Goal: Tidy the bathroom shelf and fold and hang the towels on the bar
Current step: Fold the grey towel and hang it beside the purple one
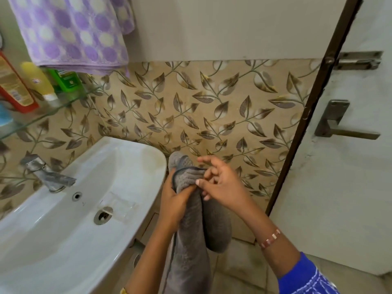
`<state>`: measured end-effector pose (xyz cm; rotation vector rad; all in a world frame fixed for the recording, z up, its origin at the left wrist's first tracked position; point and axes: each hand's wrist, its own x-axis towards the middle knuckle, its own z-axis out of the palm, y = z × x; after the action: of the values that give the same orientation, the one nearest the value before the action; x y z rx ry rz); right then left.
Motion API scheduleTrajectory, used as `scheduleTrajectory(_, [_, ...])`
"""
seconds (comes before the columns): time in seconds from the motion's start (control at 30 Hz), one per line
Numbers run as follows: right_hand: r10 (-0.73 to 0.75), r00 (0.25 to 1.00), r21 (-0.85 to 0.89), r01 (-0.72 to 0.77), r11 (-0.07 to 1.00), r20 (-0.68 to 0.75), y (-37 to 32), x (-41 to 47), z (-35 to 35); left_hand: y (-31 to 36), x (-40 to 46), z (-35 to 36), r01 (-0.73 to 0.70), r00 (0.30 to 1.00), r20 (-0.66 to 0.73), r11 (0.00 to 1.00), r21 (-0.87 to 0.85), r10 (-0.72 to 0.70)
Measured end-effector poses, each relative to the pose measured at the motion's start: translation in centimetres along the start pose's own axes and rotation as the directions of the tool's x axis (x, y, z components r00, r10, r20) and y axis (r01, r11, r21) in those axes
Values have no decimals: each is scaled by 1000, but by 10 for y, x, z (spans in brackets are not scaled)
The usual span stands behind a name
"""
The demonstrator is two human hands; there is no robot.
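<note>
Left hand (176, 200) has its thumb and fingers clamped around the bunched top of a grey waffle-weave towel (191, 240), the thumb pressed across the front of the fold. Right hand (220, 183) sits just beside it at the same bunch, fingers spread and loosely bent, the tips touching the towel's dark-piped edge; whether they actually pinch it, I cannot tell. A thin pink-and-white beaded bracelet (270, 238) rides the right wrist, with a blue patterned sleeve (307, 276) further down the arm.

The grey towel hangs from the left hand in two lobes, held in the air between the basin and the door, in front of the leaf-patterned tile wall (212, 107).

To the left, a white ceramic washbasin (63, 240) with a chrome tap (48, 172). Above it, a glass shelf (63, 105) carries a red-and-orange bottle (14, 85), a yellow tube (40, 81) and a green bottle (65, 79). A lilac towel with white and purple spots (70, 32) hangs over them at top left. On the right, a white door (350, 187) with a metal lever handle (343, 126).
</note>
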<state>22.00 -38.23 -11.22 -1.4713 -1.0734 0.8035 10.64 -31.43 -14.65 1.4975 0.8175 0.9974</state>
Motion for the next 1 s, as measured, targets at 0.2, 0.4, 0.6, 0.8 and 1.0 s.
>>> scheduleTrajectory(0.2, [-206,967,-221,171,960,-149,3,-2,-3,-2,-8,0,54,992,114,998,-19,-52])
scheduleTrajectory(0.4, [-271,940,-316,198,928,-209,14,-11,8,-5,-17,0,163,963,237,978,-130,-129])
scheduleTrajectory(0.6, [-127,991,-146,130,981,30,10,-8,-10,-2,-11,4,105,936,344,992,-70,-75])
scheduleTrajectory(0.8, [-132,991,-210,130,969,4,12,-10,-20,-1,-7,5,70,919,394,991,-110,-21])
scheduleTrajectory(1.0, [-308,946,-372,252,893,-99,18,-12,-7,1,-1,3,654,725,547,667,-356,-419])
